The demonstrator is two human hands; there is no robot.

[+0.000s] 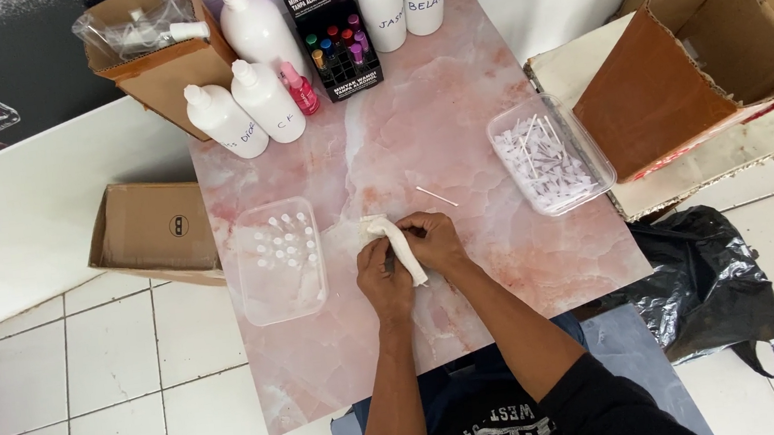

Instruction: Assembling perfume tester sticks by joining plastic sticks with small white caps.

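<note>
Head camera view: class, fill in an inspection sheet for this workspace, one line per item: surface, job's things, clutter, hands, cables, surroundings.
Surface: pink marbled tabletop, square, set on a white tiled floor.
Job's things: white cloth held between both hands; whatever small item it wraps is hidden.
Clutter: clear tray of small white caps on the left; clear tub of white sticks on the right; one loose stick; white bottles and a black display box of small vials at the far edge.
Hands: left hand and right hand, both closed on the cloth.
Cables: nothing seen.
Surroundings: open cardboard boxes; black plastic bag.
</note>
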